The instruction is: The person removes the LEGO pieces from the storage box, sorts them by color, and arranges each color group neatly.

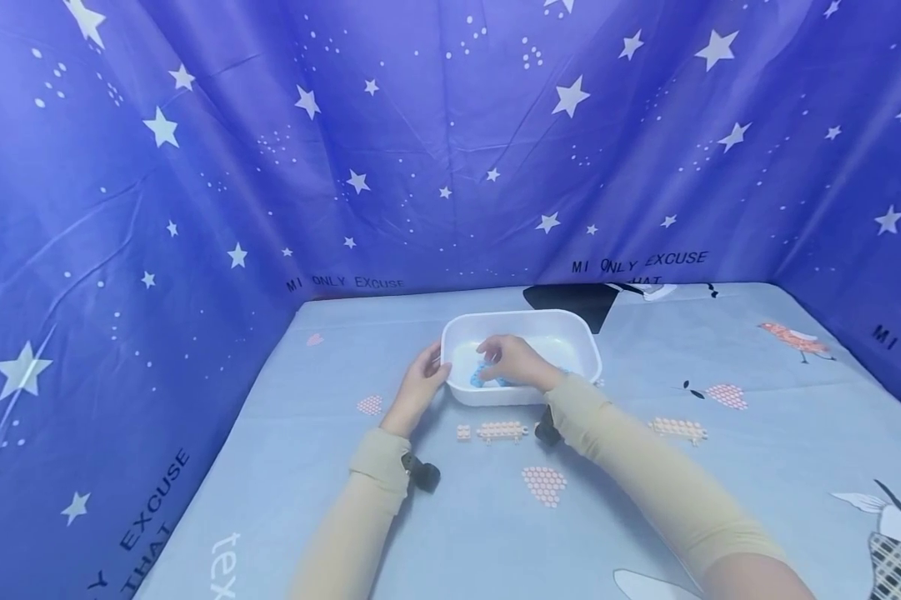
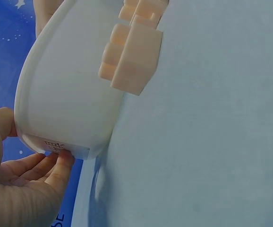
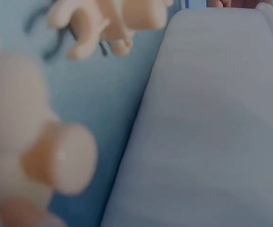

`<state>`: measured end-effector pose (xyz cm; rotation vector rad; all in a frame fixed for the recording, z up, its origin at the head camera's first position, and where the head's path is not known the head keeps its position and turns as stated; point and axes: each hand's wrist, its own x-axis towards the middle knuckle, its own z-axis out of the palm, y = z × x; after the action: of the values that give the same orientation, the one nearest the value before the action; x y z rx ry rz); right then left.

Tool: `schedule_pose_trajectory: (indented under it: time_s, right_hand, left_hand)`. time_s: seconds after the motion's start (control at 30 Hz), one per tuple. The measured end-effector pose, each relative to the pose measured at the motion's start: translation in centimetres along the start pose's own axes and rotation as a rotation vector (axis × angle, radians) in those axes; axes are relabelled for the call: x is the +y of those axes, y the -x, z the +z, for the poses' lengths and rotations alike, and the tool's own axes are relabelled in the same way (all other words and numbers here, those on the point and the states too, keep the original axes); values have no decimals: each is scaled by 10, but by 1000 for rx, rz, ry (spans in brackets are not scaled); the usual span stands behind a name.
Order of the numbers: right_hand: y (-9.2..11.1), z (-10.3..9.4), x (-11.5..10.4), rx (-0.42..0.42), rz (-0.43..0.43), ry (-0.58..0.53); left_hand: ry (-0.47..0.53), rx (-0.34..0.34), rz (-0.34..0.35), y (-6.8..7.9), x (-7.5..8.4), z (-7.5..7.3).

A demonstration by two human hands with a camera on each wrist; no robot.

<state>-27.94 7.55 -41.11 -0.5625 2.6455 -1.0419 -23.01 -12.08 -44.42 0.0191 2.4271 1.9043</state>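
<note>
Steadying the light, stiff tub (image 1: pixel 579 340) at 9 o'clock, left hand (image 1: pixel 418 388) grips its rim while right hand (image 1: pixel 516 360) pinches blue pieces (image 1: pixel 483 379) inside.

A pale blue printed sheet (image 1: pixel 720 467) covers the worktop, two peach studded bricks (image 1: pixel 501 431) lie on it side by side, a third (image 1: pixel 678 428) lies well apart, and a blue starred cloth (image 1: pixel 420 142) hangs behind.
</note>
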Motion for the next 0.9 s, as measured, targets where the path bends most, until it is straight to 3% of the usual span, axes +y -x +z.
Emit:
schedule_pose_trajectory:
  time_s: [0.33,0.7,0.9]
  right_hand:
    - [-6,7,-3,-29,52,17]
    - [-14,14,-1,-31,5,107]
    - [-14,12,0,-27,23,115]
  left_hand:
    - [-3,11,-9,-1,-1,0]
    - [18,2,-8,-2,-2,0]
    - [33,-3,-2,-3,-2,0]
